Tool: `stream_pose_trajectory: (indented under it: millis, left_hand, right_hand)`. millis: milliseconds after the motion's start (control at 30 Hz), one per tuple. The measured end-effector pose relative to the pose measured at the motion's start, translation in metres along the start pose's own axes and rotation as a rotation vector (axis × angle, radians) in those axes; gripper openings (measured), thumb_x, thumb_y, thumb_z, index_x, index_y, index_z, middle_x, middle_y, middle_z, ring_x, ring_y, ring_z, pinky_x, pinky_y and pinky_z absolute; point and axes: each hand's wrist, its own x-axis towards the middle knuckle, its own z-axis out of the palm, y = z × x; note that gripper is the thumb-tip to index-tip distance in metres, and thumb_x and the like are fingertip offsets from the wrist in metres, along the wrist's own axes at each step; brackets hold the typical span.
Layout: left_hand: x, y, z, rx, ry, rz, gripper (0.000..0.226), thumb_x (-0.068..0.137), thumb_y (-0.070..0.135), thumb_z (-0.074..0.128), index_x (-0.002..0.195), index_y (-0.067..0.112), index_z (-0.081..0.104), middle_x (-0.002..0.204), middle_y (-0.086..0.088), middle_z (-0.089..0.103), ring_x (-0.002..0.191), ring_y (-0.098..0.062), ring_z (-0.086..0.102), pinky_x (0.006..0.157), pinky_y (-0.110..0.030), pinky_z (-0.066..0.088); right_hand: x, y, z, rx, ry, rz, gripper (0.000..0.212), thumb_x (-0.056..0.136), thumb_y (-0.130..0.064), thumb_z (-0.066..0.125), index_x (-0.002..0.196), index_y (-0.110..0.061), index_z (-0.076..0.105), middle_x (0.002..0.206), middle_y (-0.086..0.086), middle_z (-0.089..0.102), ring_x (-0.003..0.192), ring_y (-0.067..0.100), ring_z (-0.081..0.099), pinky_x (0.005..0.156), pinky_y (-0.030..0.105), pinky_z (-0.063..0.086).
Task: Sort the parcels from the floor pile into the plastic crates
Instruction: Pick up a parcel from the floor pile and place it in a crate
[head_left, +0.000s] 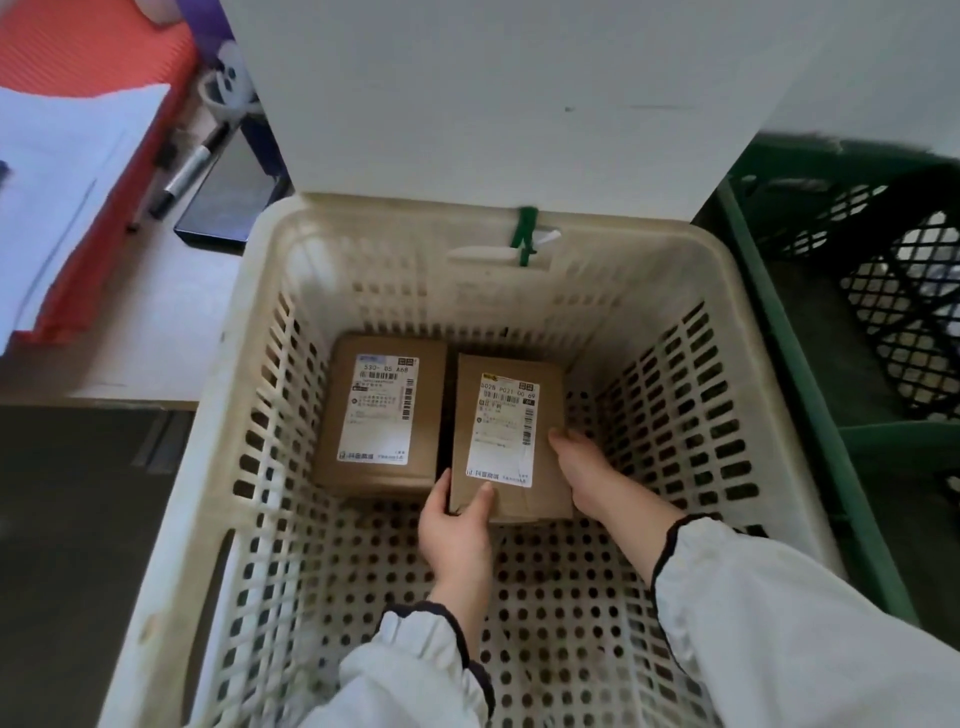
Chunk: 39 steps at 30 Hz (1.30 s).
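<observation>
Inside crate (649, 228): left hand (457, 525) grips right parcel (506, 431) corner; right hand (587, 473) at its side, fingers hidden, grip unclear.

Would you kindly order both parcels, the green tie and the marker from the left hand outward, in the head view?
1. Right parcel: gripped by left hand.
2. Left parcel: just beside.
3. Green tie: far rim of crate.
4. Marker: outside, far left.

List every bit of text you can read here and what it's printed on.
"530- 05 A68": label on the left parcel in the cream crate.
"502B P021 00 69", last digits unsure: label on the right parcel.
Smaller print, barcodes and logos on both labels: too blurred to read.
</observation>
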Motion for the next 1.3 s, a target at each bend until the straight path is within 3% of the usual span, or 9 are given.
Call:
stream_pose_trajectory:
  millis: [267, 333, 400, 533, 733, 867, 1000, 1167, 1300]
  left_hand:
    - [-0.014, 0.000, 0.010, -0.069, 0.292, -0.215, 0.065, 0.074, 0.028, 0.081, 0.126, 0.010, 0.046, 0.121, -0.008, 0.052, 0.111, -0.029, 0.055, 0.096, -0.039, 0.045]
    - [-0.020, 0.000, 0.010, -0.192, 0.208, -0.375, 0.078, 0.074, 0.030, 0.081, 0.135, 0.008, 0.038, 0.130, -0.014, 0.050, 0.114, -0.034, 0.055, 0.094, -0.043, 0.049]
    - [-0.023, 0.005, 0.011, -0.327, 0.068, -0.505, 0.081, 0.077, 0.028, 0.078, 0.142, 0.008, 0.034, 0.133, -0.019, 0.050, 0.114, -0.037, 0.055, 0.077, -0.041, 0.055]
    - [-0.013, 0.022, 0.012, -0.400, 0.015, -0.490, 0.070, 0.084, 0.016, 0.072, 0.142, 0.008, 0.033, 0.125, -0.019, 0.056, 0.109, -0.035, 0.060, 0.058, -0.032, 0.053]
    - [0.003, 0.033, 0.006, -0.323, -0.055, -0.458, 0.053, 0.090, 0.005, 0.063, 0.134, 0.010, 0.034, 0.121, -0.020, 0.056, 0.103, -0.036, 0.061, 0.079, -0.043, 0.054]
    - [0.014, 0.029, 0.005, -0.286, -0.073, -0.458, 0.041, 0.089, 0.004, 0.064, 0.124, -0.001, 0.045, 0.114, -0.021, 0.061, 0.094, -0.034, 0.065, 0.075, -0.040, 0.056]
    - [0.018, 0.025, 0.004, -0.295, -0.091, -0.442, 0.041, 0.088, 0.004, 0.064, 0.125, -0.003, 0.047, 0.110, -0.020, 0.063, 0.090, -0.033, 0.066, 0.073, -0.038, 0.056]
    - [0.018, 0.019, 0.005, -0.282, -0.097, -0.479, 0.053, 0.084, 0.016, 0.071, 0.130, 0.000, 0.048, 0.118, -0.019, 0.060, 0.099, -0.032, 0.064, 0.077, -0.039, 0.055]
    - [-0.005, 0.039, 0.002, -0.130, -0.162, -0.549, 0.061, 0.086, 0.027, 0.070, 0.137, 0.006, 0.045, 0.134, -0.022, 0.048, 0.104, -0.034, 0.060, 0.097, -0.046, 0.049]
  right_hand:
    - [0.001, 0.005, -0.007, -0.043, 0.032, -0.050, 0.040, 0.099, -0.026, 0.044, 0.137, -0.014, 0.048, 0.128, 0.010, 0.058, 0.110, 0.028, 0.058, 0.095, 0.039, 0.048]
    - [-0.005, 0.006, -0.010, -0.074, 0.034, -0.060, 0.040, 0.098, -0.025, 0.046, 0.137, -0.015, 0.048, 0.129, 0.009, 0.059, 0.107, 0.026, 0.059, 0.091, 0.035, 0.049]
    - [-0.009, 0.008, -0.011, -0.078, -0.002, -0.056, 0.037, 0.098, -0.018, 0.046, 0.134, -0.014, 0.050, 0.126, 0.009, 0.061, 0.099, 0.022, 0.060, 0.085, 0.032, 0.049]
    - [-0.013, -0.002, -0.004, -0.096, -0.026, -0.071, 0.042, 0.097, -0.005, 0.042, 0.138, -0.014, 0.046, 0.127, 0.010, 0.060, 0.098, 0.021, 0.059, 0.070, 0.027, 0.049]
    - [-0.001, -0.014, 0.005, -0.140, 0.019, -0.104, 0.045, 0.095, 0.003, 0.036, 0.138, -0.010, 0.047, 0.126, 0.013, 0.060, 0.105, 0.027, 0.060, 0.078, 0.028, 0.047]
    - [0.007, -0.014, 0.007, -0.178, 0.022, -0.115, 0.047, 0.094, 0.006, 0.035, 0.133, -0.012, 0.053, 0.123, 0.011, 0.062, 0.092, 0.021, 0.059, 0.072, 0.026, 0.049]
    - [0.008, -0.012, 0.008, -0.218, 0.040, -0.132, 0.047, 0.094, 0.005, 0.035, 0.134, -0.014, 0.053, 0.126, 0.010, 0.061, 0.106, 0.026, 0.060, 0.083, 0.028, 0.049]
    - [-0.002, -0.012, 0.007, -0.291, 0.123, -0.115, 0.047, 0.098, -0.013, 0.046, 0.144, -0.014, 0.037, 0.141, 0.010, 0.048, 0.125, 0.031, 0.050, 0.101, 0.037, 0.045]
    - [-0.033, -0.024, -0.003, -0.376, 0.152, -0.141, 0.057, 0.094, -0.026, 0.053, 0.147, -0.015, 0.032, 0.145, 0.009, 0.044, 0.129, 0.031, 0.047, 0.104, 0.039, 0.043]
